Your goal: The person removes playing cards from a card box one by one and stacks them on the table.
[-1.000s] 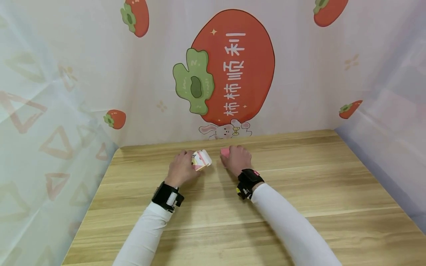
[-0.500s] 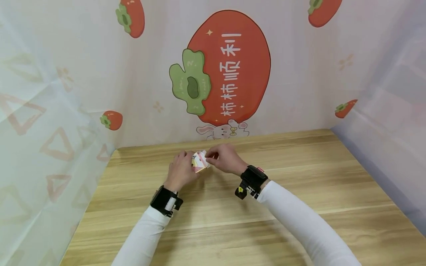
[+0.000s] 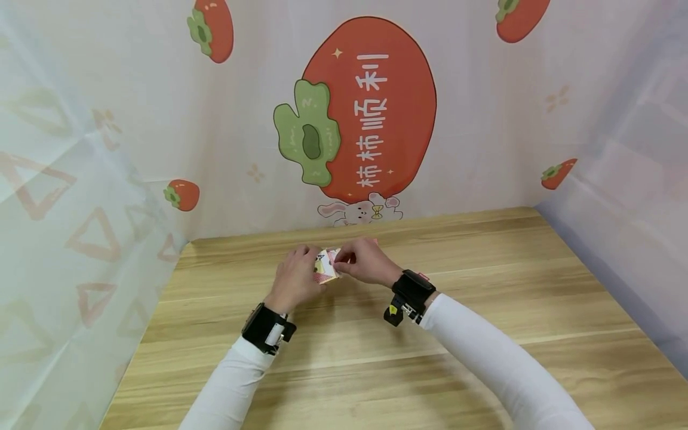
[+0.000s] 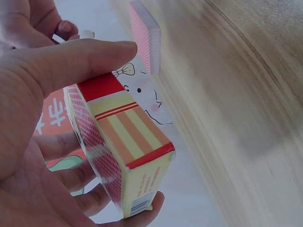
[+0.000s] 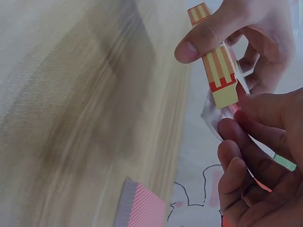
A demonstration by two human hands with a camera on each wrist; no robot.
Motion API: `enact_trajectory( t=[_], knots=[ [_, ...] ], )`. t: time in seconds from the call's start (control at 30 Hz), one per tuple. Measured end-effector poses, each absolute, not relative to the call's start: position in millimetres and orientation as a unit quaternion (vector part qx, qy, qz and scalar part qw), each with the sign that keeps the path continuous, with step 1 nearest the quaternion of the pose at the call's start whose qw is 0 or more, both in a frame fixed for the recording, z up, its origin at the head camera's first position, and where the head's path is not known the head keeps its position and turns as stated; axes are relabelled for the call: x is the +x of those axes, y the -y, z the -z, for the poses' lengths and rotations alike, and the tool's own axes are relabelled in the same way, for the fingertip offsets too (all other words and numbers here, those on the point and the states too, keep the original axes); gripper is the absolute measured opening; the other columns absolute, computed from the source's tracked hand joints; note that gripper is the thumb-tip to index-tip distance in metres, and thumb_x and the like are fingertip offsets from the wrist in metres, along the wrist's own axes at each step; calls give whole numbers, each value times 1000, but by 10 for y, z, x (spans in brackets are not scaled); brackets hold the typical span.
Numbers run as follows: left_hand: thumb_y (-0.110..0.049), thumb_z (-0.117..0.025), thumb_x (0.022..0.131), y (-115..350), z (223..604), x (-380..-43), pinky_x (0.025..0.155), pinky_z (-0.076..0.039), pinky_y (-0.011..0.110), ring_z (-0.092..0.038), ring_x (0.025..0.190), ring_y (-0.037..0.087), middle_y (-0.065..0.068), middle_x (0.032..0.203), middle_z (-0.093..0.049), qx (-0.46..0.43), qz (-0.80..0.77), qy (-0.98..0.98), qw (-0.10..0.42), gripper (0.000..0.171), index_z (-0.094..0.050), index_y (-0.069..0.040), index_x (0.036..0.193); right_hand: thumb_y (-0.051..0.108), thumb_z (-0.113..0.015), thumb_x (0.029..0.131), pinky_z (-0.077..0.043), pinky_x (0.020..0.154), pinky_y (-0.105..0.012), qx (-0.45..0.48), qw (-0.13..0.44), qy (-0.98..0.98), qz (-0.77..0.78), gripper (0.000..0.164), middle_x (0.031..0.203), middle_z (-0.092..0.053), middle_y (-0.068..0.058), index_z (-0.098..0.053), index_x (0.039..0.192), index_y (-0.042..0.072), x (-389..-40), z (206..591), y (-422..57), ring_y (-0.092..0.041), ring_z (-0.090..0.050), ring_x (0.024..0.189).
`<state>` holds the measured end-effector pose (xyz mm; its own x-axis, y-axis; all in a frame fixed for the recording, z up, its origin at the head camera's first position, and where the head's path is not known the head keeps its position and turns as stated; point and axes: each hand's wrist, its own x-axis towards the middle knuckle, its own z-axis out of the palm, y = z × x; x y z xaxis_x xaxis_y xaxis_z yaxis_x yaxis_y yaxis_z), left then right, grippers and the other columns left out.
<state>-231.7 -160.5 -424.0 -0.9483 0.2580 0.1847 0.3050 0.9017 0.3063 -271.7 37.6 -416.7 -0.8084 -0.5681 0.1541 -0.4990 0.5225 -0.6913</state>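
A small yellow, red and pink playing card box [image 4: 128, 127] is held by my left hand [image 3: 294, 278], its thumb along the narrow side and its fingers behind. My right hand [image 3: 365, 261] pinches at the open end of the box with thumb and forefinger, where a white flap [image 5: 213, 113] stands out. Exactly what lies between those fingertips is partly hidden. A stack of pink-backed playing cards [image 5: 144, 208] stands on the table by the right hand, which mostly covers it in the head view.
Both hands are over the far part of a wooden table [image 3: 344, 370]. A white curtain with persimmon prints [image 3: 371, 107] hangs along its back edge, and more curtain [image 3: 70, 239] runs down the left side.
The right hand has let go of the pink card stack on the table and come left to the box's open end. The left hand keeps its grip, the box slightly turned.
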Motion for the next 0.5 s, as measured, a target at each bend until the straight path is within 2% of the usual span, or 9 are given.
enact_trajectory(
  t=[0.27,0.5],
  knots=[
    [-19,-93,67,1562,4238,-2286,82,-50,55,-56,108,38,17,119,-59,-157,160,973,59,74,-61,-2,131,13,-74,94,-49,67,-27,-318,48,-860,396,7,84,-67,4,-78,97,10,-2635,4242,-545,-15,-58,76],
    [-20,-94,66,1491,4229,-2274,80,-51,57,-57,111,39,16,118,-60,-180,163,968,66,76,-61,-3,132,15,-76,93,-47,63,-26,-314,46,-862,394,6,80,-68,6,-79,91,11,-2641,4262,-559,-12,-57,70]
  ],
)
